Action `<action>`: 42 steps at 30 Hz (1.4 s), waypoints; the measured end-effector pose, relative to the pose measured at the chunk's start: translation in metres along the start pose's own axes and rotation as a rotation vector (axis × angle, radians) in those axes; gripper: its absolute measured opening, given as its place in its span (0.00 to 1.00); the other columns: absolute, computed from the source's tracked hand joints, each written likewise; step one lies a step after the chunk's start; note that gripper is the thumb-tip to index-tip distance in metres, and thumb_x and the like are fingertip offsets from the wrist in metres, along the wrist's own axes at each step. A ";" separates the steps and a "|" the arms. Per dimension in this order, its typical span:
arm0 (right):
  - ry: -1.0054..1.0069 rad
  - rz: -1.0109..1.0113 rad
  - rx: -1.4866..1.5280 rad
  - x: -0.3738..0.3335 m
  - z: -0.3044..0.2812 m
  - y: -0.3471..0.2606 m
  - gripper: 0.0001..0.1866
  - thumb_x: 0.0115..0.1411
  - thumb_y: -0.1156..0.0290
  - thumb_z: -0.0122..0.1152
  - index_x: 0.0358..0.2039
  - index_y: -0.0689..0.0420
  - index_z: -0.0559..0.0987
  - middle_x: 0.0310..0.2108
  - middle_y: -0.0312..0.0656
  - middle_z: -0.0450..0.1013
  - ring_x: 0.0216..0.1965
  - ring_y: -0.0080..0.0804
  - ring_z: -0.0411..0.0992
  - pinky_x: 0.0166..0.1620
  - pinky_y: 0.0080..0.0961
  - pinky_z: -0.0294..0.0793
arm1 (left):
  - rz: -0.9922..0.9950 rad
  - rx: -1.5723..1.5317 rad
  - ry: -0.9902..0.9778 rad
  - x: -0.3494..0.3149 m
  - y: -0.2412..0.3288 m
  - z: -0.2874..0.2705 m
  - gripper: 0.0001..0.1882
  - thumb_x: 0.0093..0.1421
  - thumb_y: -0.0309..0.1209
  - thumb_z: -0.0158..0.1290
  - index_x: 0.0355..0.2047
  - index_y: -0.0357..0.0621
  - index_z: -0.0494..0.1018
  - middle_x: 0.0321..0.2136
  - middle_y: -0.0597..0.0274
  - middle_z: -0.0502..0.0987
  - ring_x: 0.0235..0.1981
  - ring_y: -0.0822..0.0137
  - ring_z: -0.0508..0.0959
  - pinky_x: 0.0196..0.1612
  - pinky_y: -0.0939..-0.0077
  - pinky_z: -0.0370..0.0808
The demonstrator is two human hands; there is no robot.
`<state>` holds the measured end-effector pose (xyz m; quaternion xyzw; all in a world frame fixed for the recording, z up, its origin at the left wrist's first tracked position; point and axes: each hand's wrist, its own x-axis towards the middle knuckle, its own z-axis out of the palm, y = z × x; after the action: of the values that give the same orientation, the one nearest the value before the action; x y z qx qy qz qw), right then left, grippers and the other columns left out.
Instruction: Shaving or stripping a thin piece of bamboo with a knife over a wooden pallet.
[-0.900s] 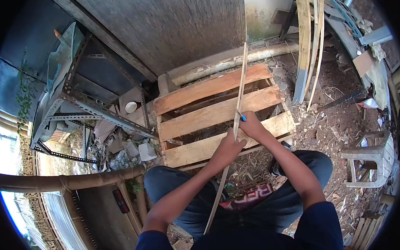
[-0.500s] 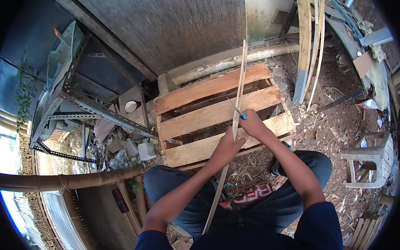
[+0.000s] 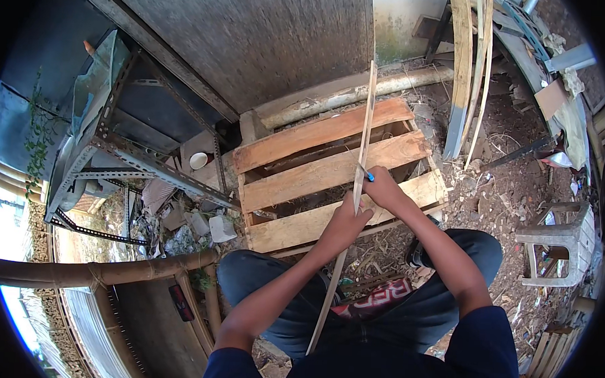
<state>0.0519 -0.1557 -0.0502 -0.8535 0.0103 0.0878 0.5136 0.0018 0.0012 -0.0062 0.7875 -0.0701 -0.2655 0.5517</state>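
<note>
A long, thin strip of pale wood or bamboo point(image 3: 367, 134) stands lengthwise in front of me, its lower end reaching between my legs. My left hand point(image 3: 343, 226) is closed around its middle, thumb along the side. Just above and to the right, my right hand point(image 3: 383, 188) grips a knife point(image 3: 370, 177) with a blue part showing at the handle. Its narrow blade lies against or across the strip; the exact contact is too small to tell. Beneath both hands is a low slatted wooden pallet point(image 3: 316, 180).
A rusty metal angle frame point(image 3: 135, 165) stands left, with rubbish beside it. Long wooden strips point(image 3: 460, 81) lean at the far right. A worn plastic stool point(image 3: 562, 234) sits right on littered soil. A bamboo pole point(image 3: 110, 275) crosses the lower left.
The knife blade has turned and slid slightly, so less of it shows left of the strip. The strip's upper end has shifted a little rightward. My left hand keeps its hold.
</note>
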 end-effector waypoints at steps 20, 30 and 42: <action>0.021 -0.034 -0.006 0.000 0.006 0.007 0.14 0.48 0.71 0.56 0.18 0.73 0.71 0.14 0.64 0.64 0.18 0.56 0.69 0.26 0.41 0.67 | -0.041 0.065 -0.006 -0.001 -0.003 0.001 0.18 0.59 0.39 0.53 0.39 0.41 0.59 0.21 0.62 0.66 0.18 0.72 0.68 0.20 0.73 0.65; 0.019 -0.033 0.011 0.001 0.008 0.010 0.14 0.48 0.72 0.57 0.18 0.74 0.71 0.14 0.63 0.64 0.16 0.53 0.65 0.26 0.42 0.67 | -0.021 0.105 -0.013 0.001 -0.004 0.002 0.20 0.59 0.40 0.53 0.40 0.39 0.59 0.23 0.58 0.67 0.21 0.68 0.69 0.25 0.70 0.67; 0.017 -0.027 -0.003 0.006 0.014 0.025 0.15 0.47 0.72 0.57 0.17 0.74 0.71 0.15 0.65 0.64 0.20 0.61 0.68 0.27 0.44 0.67 | -0.083 0.104 -0.041 -0.002 0.001 0.001 0.21 0.59 0.41 0.53 0.40 0.39 0.59 0.22 0.57 0.67 0.21 0.68 0.69 0.25 0.70 0.67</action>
<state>0.0533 -0.1548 -0.0797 -0.8551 0.0028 0.0738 0.5132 0.0002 0.0004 -0.0046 0.8119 -0.0623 -0.3001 0.4969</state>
